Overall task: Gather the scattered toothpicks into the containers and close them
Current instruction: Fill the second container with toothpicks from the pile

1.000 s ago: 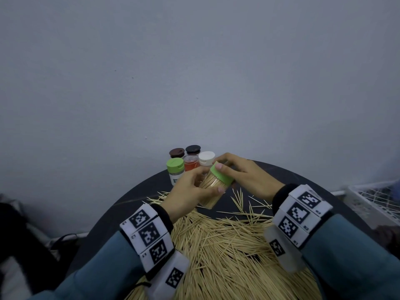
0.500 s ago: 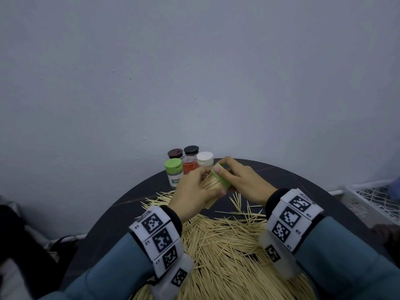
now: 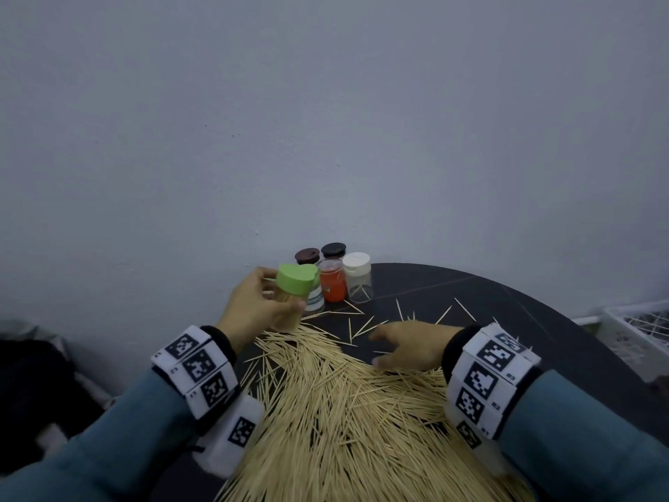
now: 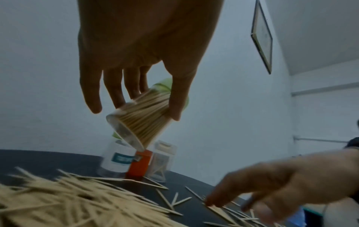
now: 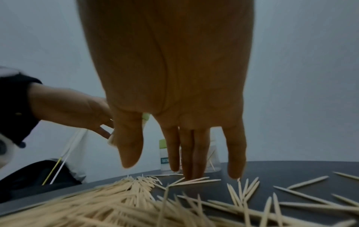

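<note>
left hand (image 3: pixel 259 306) fingers grip a full, capped toothpick jar (image 3: pixel 291 297), tilted; it may topple neighbouring jars (image 3: pixel 333 280). right hand (image 3: pixel 409 344) fingers spread flat may scatter toothpicks (image 3: pixel 344 411).

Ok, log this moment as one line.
left hand: holds capped full jar | right hand: open over loose toothpicks | table

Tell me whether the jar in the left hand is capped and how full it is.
Capped and full. The green lid sits on the jar, held by the left hand, and toothpicks pack its clear wall from base to lid.
</note>
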`<state>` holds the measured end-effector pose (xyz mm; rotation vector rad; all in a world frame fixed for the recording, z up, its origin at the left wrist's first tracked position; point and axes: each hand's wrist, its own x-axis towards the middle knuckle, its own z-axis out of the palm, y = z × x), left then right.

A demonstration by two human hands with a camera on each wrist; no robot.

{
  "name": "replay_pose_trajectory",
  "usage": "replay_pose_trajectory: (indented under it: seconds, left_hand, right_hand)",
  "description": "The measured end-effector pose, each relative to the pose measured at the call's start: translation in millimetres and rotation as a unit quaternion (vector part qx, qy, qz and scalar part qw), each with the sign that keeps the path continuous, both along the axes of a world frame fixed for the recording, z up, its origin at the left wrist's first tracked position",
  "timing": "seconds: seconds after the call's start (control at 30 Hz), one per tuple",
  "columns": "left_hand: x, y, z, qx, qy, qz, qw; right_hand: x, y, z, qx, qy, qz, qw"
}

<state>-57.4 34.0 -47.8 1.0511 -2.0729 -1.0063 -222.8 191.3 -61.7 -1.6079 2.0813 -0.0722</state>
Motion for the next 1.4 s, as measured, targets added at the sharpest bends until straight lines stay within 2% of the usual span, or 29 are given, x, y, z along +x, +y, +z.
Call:
replay_pose_trajectory:
  seconds: [0.27,0.53,0.73,1.1,1.4]
  left_hand:
    - [18.2,-43.5,-12.3,-0.023,-0.024,0.092,0.995]
    - [0.2,-72.2,-19.3,-0.018,-0.117,0.134,0.984]
    - [-6.2,-89.4,-23.9,-0.004,-0.137,0.169,0.976]
    - [-8.5,-92.6,-38.1,0.017,-0.139,0.179,0.974]
    - [-4.9,-99.0,-26.1,0.003,-0.173,0.155,0.973]
  right_hand:
    - [4.3,-1.3,-3.3,0.036,0.025,0.009,0.999]
    - [8.4,-4.4,-5.3,0.048,0.047,0.024,0.997]
    - [7.2,-7.0,-8.8,0.04,0.048,0.027,0.998]
    - [7.2,-8.5,-11.4,0.03,0.064,0.027,0.997]
    - [6.9,-7.2,-12.1,0.025,0.056,0.024,0.998]
